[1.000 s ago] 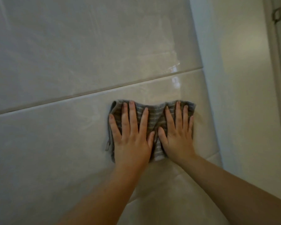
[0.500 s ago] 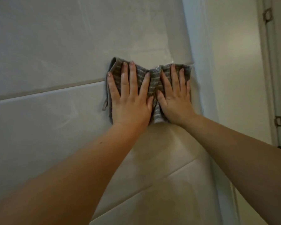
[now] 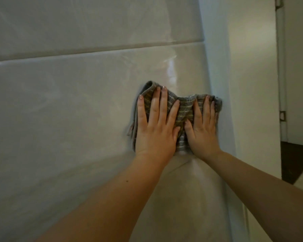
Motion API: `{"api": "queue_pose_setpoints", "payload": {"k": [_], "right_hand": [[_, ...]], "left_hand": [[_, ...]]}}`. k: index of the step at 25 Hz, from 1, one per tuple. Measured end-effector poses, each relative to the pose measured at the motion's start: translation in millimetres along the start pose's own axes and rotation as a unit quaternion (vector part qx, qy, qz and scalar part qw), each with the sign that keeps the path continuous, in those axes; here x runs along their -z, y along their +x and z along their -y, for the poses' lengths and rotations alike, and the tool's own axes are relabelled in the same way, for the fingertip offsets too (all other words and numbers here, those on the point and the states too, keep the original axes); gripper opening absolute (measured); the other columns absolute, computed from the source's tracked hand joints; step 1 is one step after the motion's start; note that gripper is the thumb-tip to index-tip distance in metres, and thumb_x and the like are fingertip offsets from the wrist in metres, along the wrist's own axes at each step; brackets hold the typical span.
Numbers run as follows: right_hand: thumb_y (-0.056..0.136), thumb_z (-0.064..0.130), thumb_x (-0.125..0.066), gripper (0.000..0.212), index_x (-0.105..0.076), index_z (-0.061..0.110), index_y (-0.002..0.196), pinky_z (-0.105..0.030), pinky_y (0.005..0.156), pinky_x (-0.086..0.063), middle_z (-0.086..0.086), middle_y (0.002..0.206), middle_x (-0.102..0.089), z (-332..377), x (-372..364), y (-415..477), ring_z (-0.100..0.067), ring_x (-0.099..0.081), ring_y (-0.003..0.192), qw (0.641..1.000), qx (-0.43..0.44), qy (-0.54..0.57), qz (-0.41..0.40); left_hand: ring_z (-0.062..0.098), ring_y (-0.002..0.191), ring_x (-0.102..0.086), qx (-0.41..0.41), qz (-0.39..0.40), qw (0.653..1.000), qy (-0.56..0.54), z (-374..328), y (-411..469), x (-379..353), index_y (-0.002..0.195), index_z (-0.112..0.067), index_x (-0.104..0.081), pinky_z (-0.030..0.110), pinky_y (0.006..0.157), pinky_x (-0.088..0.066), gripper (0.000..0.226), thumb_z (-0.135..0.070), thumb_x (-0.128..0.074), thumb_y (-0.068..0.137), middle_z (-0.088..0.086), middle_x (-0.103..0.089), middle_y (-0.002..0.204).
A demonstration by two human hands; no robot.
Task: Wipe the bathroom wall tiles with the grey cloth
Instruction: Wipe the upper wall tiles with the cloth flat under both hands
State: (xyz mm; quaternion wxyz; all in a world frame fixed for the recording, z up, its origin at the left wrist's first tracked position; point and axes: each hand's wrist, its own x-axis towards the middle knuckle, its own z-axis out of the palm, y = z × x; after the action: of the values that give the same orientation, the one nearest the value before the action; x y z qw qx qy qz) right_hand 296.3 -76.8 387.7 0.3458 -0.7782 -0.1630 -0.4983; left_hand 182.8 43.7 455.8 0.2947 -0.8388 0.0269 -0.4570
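Head view, facing the wall. Cloth (image 3: 184, 109), grey with pale stripes, lies flat against the middle tile (image 3: 68, 110) at that tile's right end, below the upper joint (image 3: 94, 48) and well apart from it. Left hand (image 3: 156, 130) rests on the cloth's left half: palm to the wall, fingers (image 3: 163, 105) straight and spread, pointing up. It grasps nothing and only presses the fabric to the tile. Right hand (image 3: 202, 131) has the same posture on the right half, with straight fingers set closer together and the thumb angled toward the left hand. The thumbs are near each other but not touching. A strip of cloth shows between them, bunched into ridges. The cloth's upper left corner is folded over into a rounded lip just beyond the left fingertips. Its left edge sticks out beside the left little finger, with a small tab or loop hanging at the lower end; cannot tell which. Its right edge reaches the tile's end and touches the white corner strip (image 3: 215, 67). Its bottom edge shows between the two wrists, just above the lower joint (image 3: 178, 165). Both forearms are bare and enter from the bottom of the frame. Glare patch (image 3: 171, 67) sits on the tile above the cloth. Upper tile (image 3: 77, 20) lies above the upper joint. Right of the strip is a plain painted wall (image 3: 252, 84), then a door frame (image 3: 281, 67) with a hinge (image 3: 282, 116), and dark floor (image 3: 296, 158) at its foot.
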Motion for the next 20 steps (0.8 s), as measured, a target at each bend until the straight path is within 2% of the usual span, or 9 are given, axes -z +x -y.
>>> {"api": "queue_pose_setpoints", "payload": {"k": [5, 12, 20], "right_hand": [[0.097, 0.050, -0.020, 0.066, -0.006, 0.021, 0.154, -0.062, 0.117, -0.006, -0.017, 0.161, 0.000, 28, -6, -29, -0.036, 0.005, 0.148, 0.999, -0.026, 0.022, -0.005], [0.098, 0.041, -0.029, 0.062, -0.013, 0.015, 0.152, -0.062, 0.117, -0.006, -0.022, 0.159, -0.009, 135, -14, -72, -0.042, -0.003, 0.147, 0.998, 0.047, 0.015, -0.034], [0.093, 0.042, -0.039, 0.064, -0.023, 0.016, 0.150, -0.067, 0.113, -0.011, -0.025, 0.156, -0.019, 262, -25, -120, -0.049, -0.011, 0.144, 0.992, 0.122, 0.023, -0.024]], "left_hand": [[0.035, 0.150, 0.012, -0.024, -0.019, 0.999, 0.019, 27, -30, -1, 0.157, -0.021, 0.004, 0.060, 0.111, 0.025, 0.066, -0.052, -0.017, 0.102, 0.019, 0.016, 0.162], [0.033, 0.151, -0.002, 0.005, -0.035, 0.999, 0.041, 112, -111, 14, 0.157, -0.024, -0.013, 0.062, 0.118, 0.002, 0.068, -0.056, -0.031, 0.100, 0.018, -0.003, 0.164], [0.035, 0.151, -0.009, 0.072, -0.049, 0.993, 0.078, 210, -220, 30, 0.156, -0.025, -0.020, 0.064, 0.118, -0.004, 0.067, -0.057, -0.033, 0.100, 0.018, -0.007, 0.162]]}}
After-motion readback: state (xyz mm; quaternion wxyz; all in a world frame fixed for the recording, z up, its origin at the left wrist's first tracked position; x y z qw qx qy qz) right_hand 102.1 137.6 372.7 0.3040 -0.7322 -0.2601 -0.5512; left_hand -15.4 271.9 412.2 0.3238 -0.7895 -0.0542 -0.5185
